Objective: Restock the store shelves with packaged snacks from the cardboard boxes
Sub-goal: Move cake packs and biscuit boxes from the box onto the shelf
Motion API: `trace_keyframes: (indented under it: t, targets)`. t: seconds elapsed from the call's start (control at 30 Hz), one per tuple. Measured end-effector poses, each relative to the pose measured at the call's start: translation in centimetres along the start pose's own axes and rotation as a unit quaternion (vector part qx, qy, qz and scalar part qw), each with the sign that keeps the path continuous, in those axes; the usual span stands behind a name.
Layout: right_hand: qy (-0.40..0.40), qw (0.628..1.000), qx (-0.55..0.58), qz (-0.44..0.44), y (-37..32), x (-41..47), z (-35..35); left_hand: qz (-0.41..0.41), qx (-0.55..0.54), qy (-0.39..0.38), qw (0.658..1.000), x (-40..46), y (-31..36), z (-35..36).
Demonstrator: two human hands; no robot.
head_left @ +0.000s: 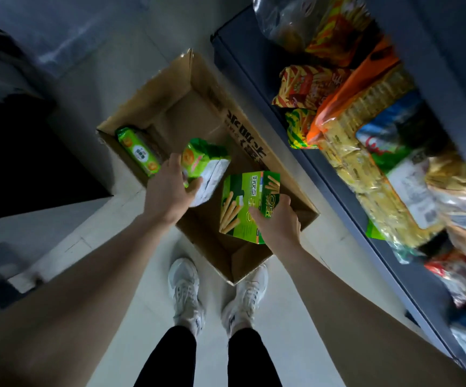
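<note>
An open cardboard box [198,79] stands on the floor in front of my feet. My left hand [167,191] grips a green biscuit packet [204,163] above the box. My right hand [278,222] holds a green carton of stick biscuits [243,202] over the box's near right side. Another green biscuit packet [138,150] lies inside the box along its left wall. The store shelf [254,65] runs along the right, packed with snack bags.
On the shelf lie red-and-yellow snack bags [307,85], an orange-topped cracker pack [366,107] and several other packets. My white shoes [185,291] stand on the pale floor just behind the box. A dark unit [17,149] is on the left.
</note>
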State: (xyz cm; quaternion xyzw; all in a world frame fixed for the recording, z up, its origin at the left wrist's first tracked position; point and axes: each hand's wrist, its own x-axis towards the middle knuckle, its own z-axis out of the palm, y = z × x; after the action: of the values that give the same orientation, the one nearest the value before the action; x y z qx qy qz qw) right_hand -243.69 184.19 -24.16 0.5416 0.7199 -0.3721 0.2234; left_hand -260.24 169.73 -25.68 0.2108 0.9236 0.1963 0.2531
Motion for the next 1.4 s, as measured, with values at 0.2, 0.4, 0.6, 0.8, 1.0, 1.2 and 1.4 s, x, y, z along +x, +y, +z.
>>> trace_keyframes:
  t: [0.2,0.4,0.6,0.8,1.0,1.2,1.4]
  targets:
    - [0.018,0.999,0.040,-0.002,-2.4,-9.9,-8.4,-0.023,-0.012,-0.026,0.999,-7.4,6.3,-8.4]
    - [0.086,0.994,0.058,-0.019,-4.2,-20.9,-18.1,0.039,0.009,-0.024,0.999,-13.0,14.6,-18.9]
    - [0.167,0.984,0.036,-0.057,-5.5,-30.5,-28.1,0.143,0.028,0.002,0.989,-16.6,22.6,-29.6]
    - [0.268,0.955,0.023,-0.125,-5.6,-38.6,-37.4,0.236,0.020,0.006,0.972,-20.0,30.3,-38.6]
    - [0.288,0.944,0.035,-0.159,-3.8,-46.7,-46.3,0.391,0.093,-0.009,0.916,-21.5,38.3,-45.7]
    - [0.368,0.917,0.032,-0.149,0.2,-56.9,-53.7,0.500,0.101,-0.013,0.860,-26.1,48.0,-50.9]
    - [0.455,0.874,0.068,-0.158,5.2,-65.9,-60.5,0.596,0.081,0.017,0.799,-32.9,57.7,-54.8]
